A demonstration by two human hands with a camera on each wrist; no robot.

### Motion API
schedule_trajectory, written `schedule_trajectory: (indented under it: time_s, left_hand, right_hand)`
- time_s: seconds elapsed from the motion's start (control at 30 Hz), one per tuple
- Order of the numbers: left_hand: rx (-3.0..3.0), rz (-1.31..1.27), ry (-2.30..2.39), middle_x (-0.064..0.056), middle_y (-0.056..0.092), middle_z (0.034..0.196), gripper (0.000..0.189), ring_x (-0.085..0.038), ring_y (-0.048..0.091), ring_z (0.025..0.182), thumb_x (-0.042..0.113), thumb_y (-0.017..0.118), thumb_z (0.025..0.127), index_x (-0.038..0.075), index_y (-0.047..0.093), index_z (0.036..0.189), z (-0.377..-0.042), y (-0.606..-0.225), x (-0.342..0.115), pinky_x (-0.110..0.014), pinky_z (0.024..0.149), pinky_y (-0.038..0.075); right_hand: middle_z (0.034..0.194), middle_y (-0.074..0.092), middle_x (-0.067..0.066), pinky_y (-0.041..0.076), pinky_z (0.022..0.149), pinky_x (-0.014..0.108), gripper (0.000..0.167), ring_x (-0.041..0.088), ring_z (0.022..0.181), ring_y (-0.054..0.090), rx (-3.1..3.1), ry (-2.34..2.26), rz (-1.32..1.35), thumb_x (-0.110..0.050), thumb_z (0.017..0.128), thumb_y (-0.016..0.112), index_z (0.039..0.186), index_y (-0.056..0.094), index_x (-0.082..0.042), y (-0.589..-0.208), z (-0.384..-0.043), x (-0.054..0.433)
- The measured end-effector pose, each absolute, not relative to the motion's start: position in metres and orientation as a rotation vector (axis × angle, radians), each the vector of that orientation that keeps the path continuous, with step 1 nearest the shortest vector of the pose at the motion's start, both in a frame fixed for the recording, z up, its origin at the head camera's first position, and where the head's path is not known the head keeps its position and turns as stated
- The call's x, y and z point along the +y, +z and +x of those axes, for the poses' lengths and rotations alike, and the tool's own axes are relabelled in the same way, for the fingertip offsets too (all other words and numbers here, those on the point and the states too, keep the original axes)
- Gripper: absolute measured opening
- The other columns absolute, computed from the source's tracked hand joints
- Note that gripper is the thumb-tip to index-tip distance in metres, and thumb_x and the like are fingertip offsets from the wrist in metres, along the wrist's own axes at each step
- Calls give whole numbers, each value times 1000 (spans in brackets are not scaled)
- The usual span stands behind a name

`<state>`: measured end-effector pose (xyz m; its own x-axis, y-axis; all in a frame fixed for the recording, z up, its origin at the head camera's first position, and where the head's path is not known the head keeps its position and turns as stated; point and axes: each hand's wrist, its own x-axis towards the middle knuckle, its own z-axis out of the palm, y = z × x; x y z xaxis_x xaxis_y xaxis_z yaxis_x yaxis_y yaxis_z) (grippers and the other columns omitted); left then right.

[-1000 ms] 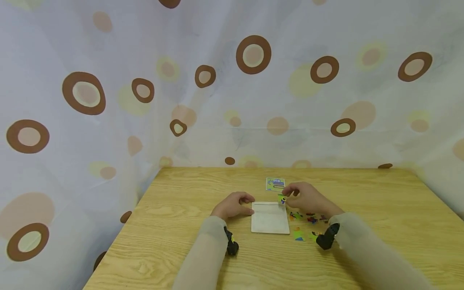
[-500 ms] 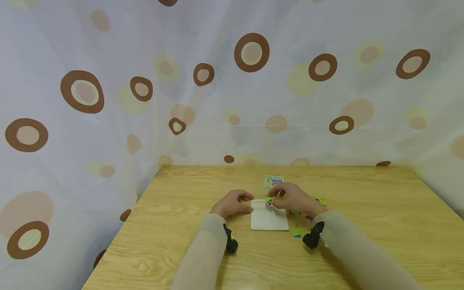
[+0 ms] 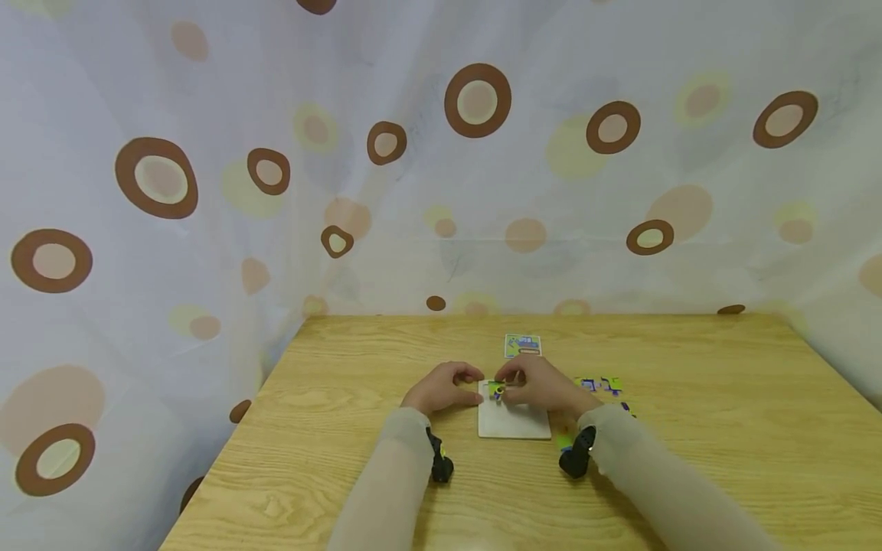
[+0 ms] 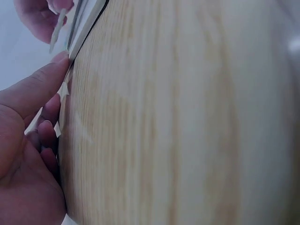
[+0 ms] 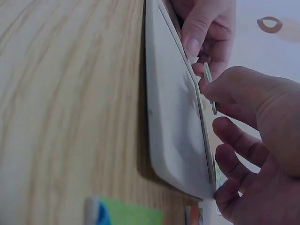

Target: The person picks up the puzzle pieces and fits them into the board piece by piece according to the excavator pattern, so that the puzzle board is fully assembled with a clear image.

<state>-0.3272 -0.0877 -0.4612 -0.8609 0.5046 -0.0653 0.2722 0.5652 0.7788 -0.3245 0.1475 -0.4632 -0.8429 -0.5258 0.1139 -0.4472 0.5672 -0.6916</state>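
Observation:
A white puzzle tray (image 3: 513,425) with a raised rim lies flat on the wooden table. My right hand (image 3: 542,384) pinches a small green jigsaw piece (image 3: 495,389) with a yellow and blue print between thumb and index finger. The piece is over the tray's far left corner; in the right wrist view it is seen edge-on, tilted above the rim. At that same corner my left hand (image 3: 444,388) holds the tray's edge, its thumb (image 4: 44,84) against the side and its other fingers curled beyond it.
Behind the tray lies a printed picture card (image 3: 522,344). Several loose jigsaw pieces (image 3: 608,385) are on the table to the right, partly hidden by the right arm. Another green piece (image 5: 133,213) lies near the tray's right side. A patterned curtain (image 3: 482,191) hangs behind the table.
My right hand has moved left across the tray with the jigsaw piece, from the far right corner to the far left one. The left hand has stayed at the tray's edge.

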Motion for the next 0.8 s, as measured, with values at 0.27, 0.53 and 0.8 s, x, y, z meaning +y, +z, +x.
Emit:
schedule_trajectory:
  time_s: [0.27,0.53,0.8]
  left_hand:
    - [2519,651,1177,-1,61,121,37,-18,53,110,19,76,89,12,67,125,-329,-464,-86,-38,97,43]
    - [2495,635,1208,-1,62,122,37,-20,53,113,18,77,89,12,68,124,-328,-461,-84,-39,100,41]
    - [2503,616,1218,-2,62,121,35,-21,53,114,16,76,89,11,68,123,-325,-460,-85,-40,101,40]
  right_hand:
    - [97,67,-3,47,71,32,24,15,80,53,2719,-1085,-784,-11,83,78,107,75,-7,-465,-325,141]
    - [97,68,0,46,72,34,26,15,80,53,2747,-1105,-752,-9,82,78,108,75,-4,-466,-322,138]
    - [92,63,-2,46,75,35,21,15,83,54,2823,-1105,-636,-13,83,80,103,75,-9,-473,-320,131]
